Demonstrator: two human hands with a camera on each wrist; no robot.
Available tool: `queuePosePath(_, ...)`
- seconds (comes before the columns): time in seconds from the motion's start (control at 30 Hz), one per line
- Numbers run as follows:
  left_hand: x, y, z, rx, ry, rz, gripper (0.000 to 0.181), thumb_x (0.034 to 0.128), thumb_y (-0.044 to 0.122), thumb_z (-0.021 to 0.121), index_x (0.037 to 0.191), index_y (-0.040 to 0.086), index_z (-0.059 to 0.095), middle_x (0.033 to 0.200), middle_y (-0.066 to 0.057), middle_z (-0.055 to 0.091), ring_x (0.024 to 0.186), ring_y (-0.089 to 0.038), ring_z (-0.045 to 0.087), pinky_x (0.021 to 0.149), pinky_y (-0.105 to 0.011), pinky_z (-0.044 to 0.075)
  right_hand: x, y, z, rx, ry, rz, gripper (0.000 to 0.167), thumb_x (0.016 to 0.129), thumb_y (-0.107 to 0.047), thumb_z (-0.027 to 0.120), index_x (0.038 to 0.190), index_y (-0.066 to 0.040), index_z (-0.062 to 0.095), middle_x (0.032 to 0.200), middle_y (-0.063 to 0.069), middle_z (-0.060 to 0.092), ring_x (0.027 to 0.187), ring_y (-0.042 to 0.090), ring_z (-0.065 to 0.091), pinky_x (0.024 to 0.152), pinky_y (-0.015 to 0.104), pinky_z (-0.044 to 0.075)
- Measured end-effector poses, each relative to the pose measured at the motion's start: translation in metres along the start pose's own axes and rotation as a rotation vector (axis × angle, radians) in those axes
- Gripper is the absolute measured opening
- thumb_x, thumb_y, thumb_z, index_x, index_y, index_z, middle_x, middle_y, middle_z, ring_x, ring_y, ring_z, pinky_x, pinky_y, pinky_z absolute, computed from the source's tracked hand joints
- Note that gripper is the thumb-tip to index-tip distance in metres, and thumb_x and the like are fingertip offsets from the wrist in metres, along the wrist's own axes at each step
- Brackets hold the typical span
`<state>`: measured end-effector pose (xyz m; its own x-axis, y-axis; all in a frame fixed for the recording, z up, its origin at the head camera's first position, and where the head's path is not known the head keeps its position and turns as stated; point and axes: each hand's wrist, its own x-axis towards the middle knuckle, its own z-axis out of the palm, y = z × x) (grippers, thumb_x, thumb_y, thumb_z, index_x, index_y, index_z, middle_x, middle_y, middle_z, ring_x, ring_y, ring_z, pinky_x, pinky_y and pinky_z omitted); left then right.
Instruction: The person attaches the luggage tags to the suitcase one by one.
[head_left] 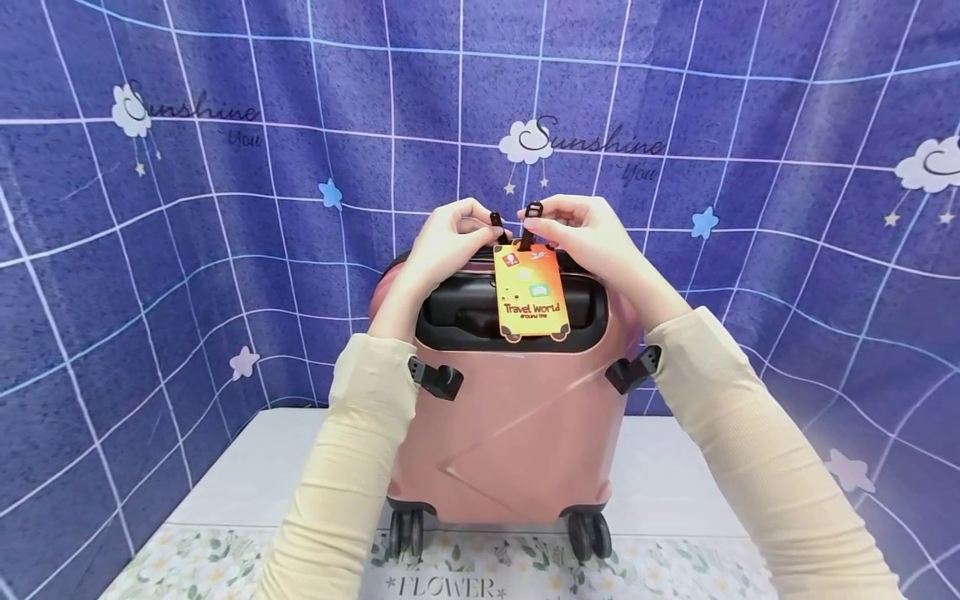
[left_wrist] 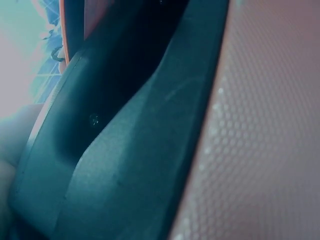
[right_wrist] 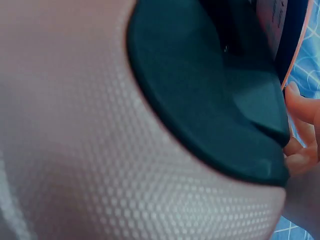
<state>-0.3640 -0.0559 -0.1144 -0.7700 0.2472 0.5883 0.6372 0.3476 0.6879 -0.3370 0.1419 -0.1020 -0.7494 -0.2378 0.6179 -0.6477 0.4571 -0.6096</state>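
Observation:
A pink hard-shell suitcase (head_left: pixel 517 433) stands upright, its black handle recess (head_left: pixel 442 310) facing me. Over that recess hangs a yellow-orange luggage tag (head_left: pixel 534 287) printed "Travel World". The tag's black strap is looped near the top handle. My left hand (head_left: pixel 447 240) pinches one strap end (head_left: pixel 497 222) between thumb and fingers. With thumb and fingertips, my right hand (head_left: pixel 588 232) pinches the other end, which carries a small black buckle (head_left: pixel 534 209). The two ends are apart. Beside the recess (right_wrist: pixel 200 100), right-hand fingers (right_wrist: pixel 302 112) show in the right wrist view.
Black wheels (head_left: pixel 590 534) carry the suitcase on a white surface (head_left: pixel 690 475) with a flower-printed mat (head_left: pixel 667 567) in front. A purple-blue grid-patterned curtain (head_left: pixel 420 100) surrounds the back and sides. Black camera mounts (head_left: pixel 437 379) sit at both cuffs, close to the shell.

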Motion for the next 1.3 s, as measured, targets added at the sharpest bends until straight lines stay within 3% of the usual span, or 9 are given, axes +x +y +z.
queuePosePath(0.13,0.0,0.0,0.001,-0.005,0.006,-0.014,0.01,0.088,0.017,0.063,0.092,0.009,0.06,0.105,-0.01,0.071,0.098,-0.017,0.065,0.091,-0.031,0.045,0.005,0.002,0.001,0.068,0.019,0.023,0.032,0.088,-0.018,0.065,0.117,-0.007,0.057,0.077,-0.007,0.065,0.073,0.007,0.057,0.072,0.023,0.05)
queuePosePath(0.23,0.0,0.001,0.001,-0.013,0.013,-0.023,0.009,0.0879,0.016,0.064,0.092,0.009,0.06,0.104,-0.01,0.071,0.098,-0.017,0.066,0.09,-0.031,0.045,0.009,0.005,0.004,0.142,0.029,0.014,0.033,0.088,-0.015,0.065,0.117,-0.01,0.05,0.072,-0.007,0.062,0.068,0.011,0.055,0.067,0.023,0.051)
queuePosePath(0.47,-0.002,0.001,0.004,-0.015,0.026,-0.009,0.009,0.0865,0.016,0.065,0.092,0.009,0.063,0.097,-0.01,0.072,0.091,-0.015,0.068,0.084,-0.026,0.046,0.012,0.019,0.008,0.181,0.063,-0.083,0.022,0.09,-0.013,0.062,0.11,-0.007,0.055,0.069,-0.01,0.059,0.061,0.015,0.048,0.056,0.02,0.044)
queuePosePath(0.6,-0.002,0.0,0.004,-0.018,0.016,-0.002,0.01,0.0854,0.015,0.066,0.093,0.008,0.065,0.097,-0.01,0.073,0.091,-0.014,0.068,0.084,-0.025,0.046,0.01,0.022,0.01,0.234,0.066,-0.095,0.023,0.089,-0.011,0.062,0.111,-0.005,0.058,0.069,-0.01,0.061,0.059,0.014,0.051,0.056,0.021,0.044)
queuePosePath(0.9,0.001,0.0,0.002,0.089,0.002,0.028,0.016,0.085,0.02,0.068,0.099,0.012,0.071,0.098,-0.005,0.073,0.095,-0.011,0.067,0.089,-0.027,0.045,0.01,0.02,0.009,0.228,0.093,-0.074,0.029,0.088,-0.017,0.065,0.115,-0.006,0.063,0.079,-0.008,0.066,0.062,0.009,0.053,0.063,0.021,0.047)
queuePosePath(1.17,0.001,0.004,0.005,0.323,0.05,0.042,0.018,0.0864,0.023,0.067,0.102,0.017,0.072,0.1,-0.002,0.073,0.099,-0.014,0.067,0.089,-0.034,0.046,0.008,0.02,0.008,0.191,0.086,-0.035,0.03,0.087,-0.022,0.067,0.115,-0.01,0.066,0.086,-0.009,0.069,0.065,0.014,0.056,0.065,0.023,0.047)
queuePosePath(1.3,0.001,0.005,0.005,0.375,0.051,0.047,0.019,0.0866,0.023,0.066,0.104,0.018,0.072,0.1,-0.002,0.073,0.099,-0.015,0.067,0.089,-0.034,0.047,0.009,0.02,0.008,0.184,0.062,-0.01,0.031,0.086,-0.024,0.068,0.115,-0.013,0.068,0.096,-0.007,0.071,0.076,0.013,0.061,0.074,0.027,0.05)
